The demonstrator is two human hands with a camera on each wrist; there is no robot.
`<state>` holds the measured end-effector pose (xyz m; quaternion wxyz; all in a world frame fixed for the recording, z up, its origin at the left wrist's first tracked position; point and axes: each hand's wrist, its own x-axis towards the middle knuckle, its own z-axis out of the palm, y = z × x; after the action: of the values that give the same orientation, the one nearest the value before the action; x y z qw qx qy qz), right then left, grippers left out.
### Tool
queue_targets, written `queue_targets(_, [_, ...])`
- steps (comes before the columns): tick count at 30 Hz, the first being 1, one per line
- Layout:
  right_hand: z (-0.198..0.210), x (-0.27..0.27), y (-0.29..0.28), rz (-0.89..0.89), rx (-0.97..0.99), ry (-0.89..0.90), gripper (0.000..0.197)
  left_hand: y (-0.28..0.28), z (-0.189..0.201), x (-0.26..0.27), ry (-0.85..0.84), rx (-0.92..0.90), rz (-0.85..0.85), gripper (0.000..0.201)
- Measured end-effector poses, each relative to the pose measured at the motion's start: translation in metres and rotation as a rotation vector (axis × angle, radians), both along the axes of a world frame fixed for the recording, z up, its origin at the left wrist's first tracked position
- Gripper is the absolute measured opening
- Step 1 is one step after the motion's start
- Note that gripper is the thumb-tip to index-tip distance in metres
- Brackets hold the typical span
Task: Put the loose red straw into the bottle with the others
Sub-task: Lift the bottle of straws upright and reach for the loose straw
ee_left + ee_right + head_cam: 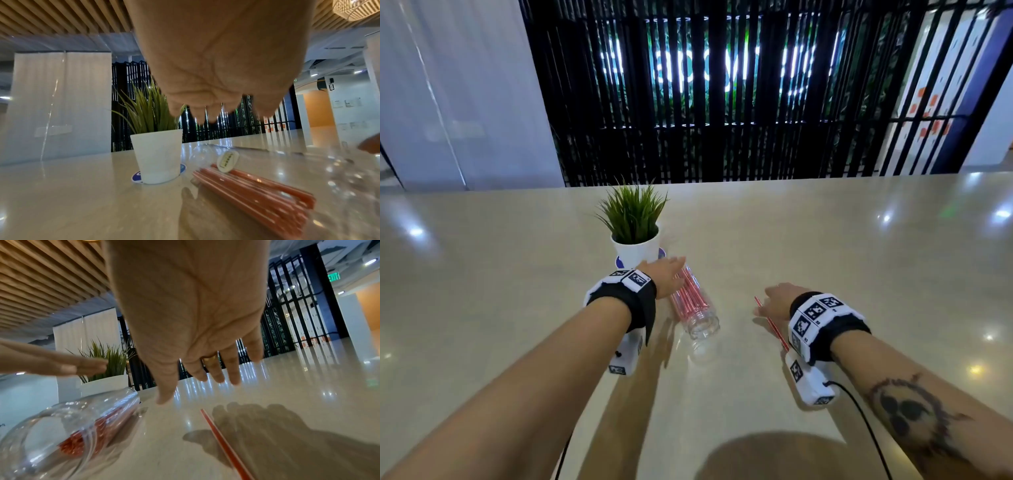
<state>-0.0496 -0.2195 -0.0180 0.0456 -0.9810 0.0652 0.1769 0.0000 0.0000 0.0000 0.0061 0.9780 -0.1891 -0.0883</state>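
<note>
A clear plastic bottle (697,310) lies on its side on the beige table (825,246), mouth toward me, with several red straws (690,293) inside. My left hand (666,277) hovers over its far end with fingers straight, holding nothing. A loose red straw (770,322) lies on the table to the right, partly hidden under my right wrist. My right hand (774,299) hovers just above it, fingers spread and empty. In the right wrist view the loose straw (222,441) lies below the palm and the bottle (68,426) lies at lower left. The straws (257,196) show in the left wrist view.
A green plant in a white pot (635,250) stands on a blue coaster just behind the bottle, close to my left hand. The table stretches wide to both sides; black slatted screens stand beyond its far edge.
</note>
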Motion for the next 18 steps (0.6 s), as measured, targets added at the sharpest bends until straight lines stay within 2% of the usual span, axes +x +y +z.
queue_targets(2, [-0.003, -0.004, 0.001, -0.005, -0.012, -0.006, 0.04, -0.001, -0.004, -0.002, 0.01, 0.075, -0.036, 0.057])
queue_targets(5, [-0.009, -0.008, 0.005, -0.002, -0.076, 0.027, 0.01, -0.005, -0.012, -0.006, -0.023, 0.218, -0.138, 0.072])
queue_targets(8, [-0.012, -0.003, 0.007, -0.019, -0.113, 0.05, 0.004, -0.015, -0.017, -0.009, -0.067, 0.344, -0.242, 0.089])
queue_targets(10, [-0.014, -0.001, 0.007, -0.007, -0.116, 0.034, 0.005, -0.021, -0.026, -0.009, -0.11, 0.365, -0.306, 0.09])
queue_targets(15, [-0.02, 0.004, 0.005, -0.002, -0.138, 0.017, 0.033, -0.027, -0.039, -0.005, -0.123, 0.169, -0.336, 0.07])
queue_targets(18, [-0.021, 0.009, 0.004, -0.013, -0.114, 0.057, 0.028, -0.029, -0.038, -0.005, -0.171, -0.066, -0.279, 0.07])
